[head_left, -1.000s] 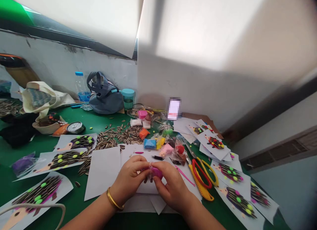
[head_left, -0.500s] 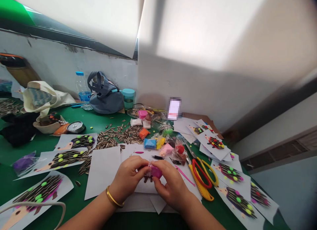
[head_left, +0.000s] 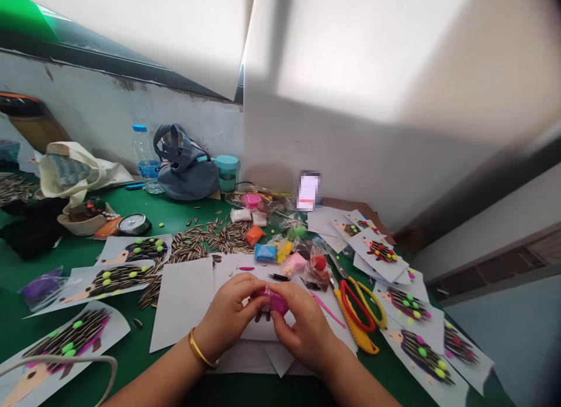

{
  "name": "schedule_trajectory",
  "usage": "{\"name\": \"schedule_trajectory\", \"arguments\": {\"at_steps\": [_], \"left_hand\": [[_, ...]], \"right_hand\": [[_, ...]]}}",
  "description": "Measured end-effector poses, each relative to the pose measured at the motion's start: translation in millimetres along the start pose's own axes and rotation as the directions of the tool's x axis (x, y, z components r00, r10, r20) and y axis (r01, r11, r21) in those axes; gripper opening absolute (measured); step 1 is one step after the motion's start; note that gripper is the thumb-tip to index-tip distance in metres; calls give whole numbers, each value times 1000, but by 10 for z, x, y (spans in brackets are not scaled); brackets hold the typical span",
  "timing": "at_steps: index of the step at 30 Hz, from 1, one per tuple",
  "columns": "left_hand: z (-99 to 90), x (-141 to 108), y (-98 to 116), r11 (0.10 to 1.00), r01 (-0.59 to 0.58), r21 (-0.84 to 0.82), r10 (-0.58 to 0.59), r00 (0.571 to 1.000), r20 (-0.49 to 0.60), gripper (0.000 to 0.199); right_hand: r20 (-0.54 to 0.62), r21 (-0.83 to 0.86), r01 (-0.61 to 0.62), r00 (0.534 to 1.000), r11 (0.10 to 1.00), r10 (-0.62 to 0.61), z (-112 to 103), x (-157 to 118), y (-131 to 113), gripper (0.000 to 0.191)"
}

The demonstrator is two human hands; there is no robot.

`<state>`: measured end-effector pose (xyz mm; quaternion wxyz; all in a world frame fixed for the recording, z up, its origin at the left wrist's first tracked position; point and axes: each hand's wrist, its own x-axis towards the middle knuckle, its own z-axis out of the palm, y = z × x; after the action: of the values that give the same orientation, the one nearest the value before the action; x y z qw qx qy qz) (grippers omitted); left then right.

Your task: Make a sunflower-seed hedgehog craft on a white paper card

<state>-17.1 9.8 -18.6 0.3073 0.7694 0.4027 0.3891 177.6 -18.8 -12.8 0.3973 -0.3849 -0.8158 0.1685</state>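
Note:
A packet of magenta clay [head_left: 277, 303] is pinched between both hands over white paper [head_left: 179, 304]. My left hand [head_left: 232, 310], with a gold bangle at its wrist, grips the clear wrapping on the packet's left side. Fingers of my right hand [head_left: 302, 319] close round its right side. Beneath the hands, small dark brown pieces [head_left: 263, 316] show in part on the paper. Beyond them lie a black pen [head_left: 279, 278] and a thin magenta piece [head_left: 246, 269]. To the right, a long pink strip [head_left: 328, 311] rests on the paper.
Sunflower seeds [head_left: 190, 243] and clay packets [head_left: 265, 253] lie behind the paper. Red-handled scissors [head_left: 357, 307] and a yellow cutter [head_left: 357, 325] are on the right. Hedgehog pictures [head_left: 65, 342] lie at both sides. A phone [head_left: 308, 190] leans on the wall.
The fingers have shifted slightly on the packet, and magenta now shows near my left fingertips too. Both hands still hold it in nearly the same place.

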Motion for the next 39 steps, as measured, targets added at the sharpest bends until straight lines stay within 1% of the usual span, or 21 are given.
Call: {"name": "schedule_trajectory", "arguments": {"at_steps": [2,6,9,11,12,14,16,17,20,21,24,27,29,31,34,36,39], "left_hand": [[-5,0,8,1000,9,24,-9,1000,-10,7],[7,-16,5,999,-22,37,24,998,-64,8],[23,-26,-17,999,-38,30,40,995,-94,20],[25,-28,-29,998,-47,31,50,995,-84,25],[23,-27,-30,998,-46,35,48,996,-71,25],[12,-25,-24,998,-11,55,14,998,-55,18],[0,-23,-14,995,51,83,-45,997,-67,7],[-4,-22,-11,993,75,90,-68,994,-81,6],[-2,-18,-7,996,74,54,-66,989,-134,8],[1,-16,-7,997,69,29,-64,986,-153,12],[1,-9,-3,991,120,-61,-129,975,-180,26],[-19,3,1,979,176,-101,-191,967,-171,25],[-25,9,0,980,166,-106,-184,965,-189,22],[-15,12,-1,981,147,-129,-172,963,-207,19],[19,7,1,972,148,-181,-181,967,-179,23],[34,1,6,964,174,-202,-205,968,-142,26],[32,-8,26,958,203,-201,-221,973,-69,24]], "right_hand": [[8,-3,2,1000,1000,-2,7,-1,5,48],[-34,-35,-11,999,999,10,6,-10,28,48],[-46,-46,-47,998,998,45,-4,-15,37,47],[-46,-44,-48,998,998,46,-9,-14,34,47],[-47,-42,-40,998,998,38,-11,-14,30,46],[-46,-35,-17,999,999,16,-13,-10,20,46],[-39,-22,-6,999,1000,5,-14,-7,15,46],[-39,-19,-6,999,1000,5,-14,-7,18,46],[-59,-33,-20,998,999,19,-12,-16,53,46],[-73,-44,-28,997,999,24,-12,-23,72,46],[-123,-72,-56,991,996,47,-16,-43,133,45],[-184,-80,-90,980,993,74,-35,-39,193,38],[-222,-82,-116,970,990,96,-58,-16,240,32],[-251,-89,-150,960,985,124,-82,12,296,30],[-251,-97,-202,952,975,172,-95,35,387,33],[-218,-116,-216,958,970,187,-78,27,438,38],[-149,-146,-203,972,968,182,-32,-4,484,49]]}}
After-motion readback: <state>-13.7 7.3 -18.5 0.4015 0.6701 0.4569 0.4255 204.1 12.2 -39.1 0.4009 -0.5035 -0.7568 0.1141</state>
